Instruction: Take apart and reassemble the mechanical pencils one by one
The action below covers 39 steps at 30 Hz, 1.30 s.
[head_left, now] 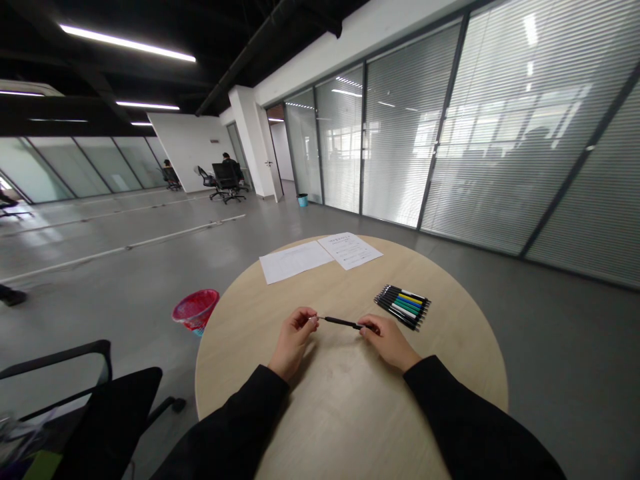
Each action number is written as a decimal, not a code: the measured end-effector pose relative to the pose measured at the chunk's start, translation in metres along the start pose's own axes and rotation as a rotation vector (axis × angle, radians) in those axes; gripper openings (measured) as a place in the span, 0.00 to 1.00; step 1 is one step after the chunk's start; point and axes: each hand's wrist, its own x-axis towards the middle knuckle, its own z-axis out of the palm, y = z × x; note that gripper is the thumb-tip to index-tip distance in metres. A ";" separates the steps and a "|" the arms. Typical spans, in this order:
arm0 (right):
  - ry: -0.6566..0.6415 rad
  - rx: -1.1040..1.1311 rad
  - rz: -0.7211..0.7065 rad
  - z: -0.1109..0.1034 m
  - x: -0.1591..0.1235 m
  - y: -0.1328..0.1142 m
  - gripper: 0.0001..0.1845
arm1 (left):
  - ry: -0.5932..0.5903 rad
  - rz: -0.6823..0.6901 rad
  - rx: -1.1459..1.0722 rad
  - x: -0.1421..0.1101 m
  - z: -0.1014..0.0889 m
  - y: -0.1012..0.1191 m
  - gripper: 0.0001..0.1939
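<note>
A pen (341, 323) was gripped at both ends.
The left hand (294, 341) pinched its thin end, the right hand (389, 340) its barrel; more pens (403, 307) lay toward the right edge of the table (330, 413).

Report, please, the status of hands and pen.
Left hand pinching thin end of black pen. Right hand gripping other end. Other pens beyond right hand, not obstructing.

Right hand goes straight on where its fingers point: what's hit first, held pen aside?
Probably the left hand, its fingertips at the thin end of the black pen in the right hand. Exact height alignment is unclear from one view.
</note>
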 end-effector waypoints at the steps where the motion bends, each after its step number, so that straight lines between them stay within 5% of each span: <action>1: 0.000 0.006 0.002 0.000 0.000 0.000 0.09 | 0.005 0.002 -0.001 0.000 0.000 0.000 0.15; 13: 0.029 0.027 0.012 0.000 0.001 0.003 0.09 | 0.097 0.028 0.068 0.004 -0.007 -0.001 0.16; 17: 0.057 0.034 0.032 -0.003 0.002 0.005 0.09 | 0.119 0.085 0.240 0.007 -0.012 -0.002 0.13; 24: 0.084 0.045 0.063 -0.010 0.001 0.009 0.10 | -0.042 0.227 0.670 0.003 -0.012 -0.007 0.05; 32: 0.110 0.031 0.073 -0.013 0.000 0.020 0.11 | -0.245 0.285 0.850 0.001 -0.010 -0.007 0.07; 39: 0.078 -0.034 0.063 -0.015 -0.001 0.014 0.10 | -0.251 0.283 0.918 0.002 -0.011 -0.012 0.09</action>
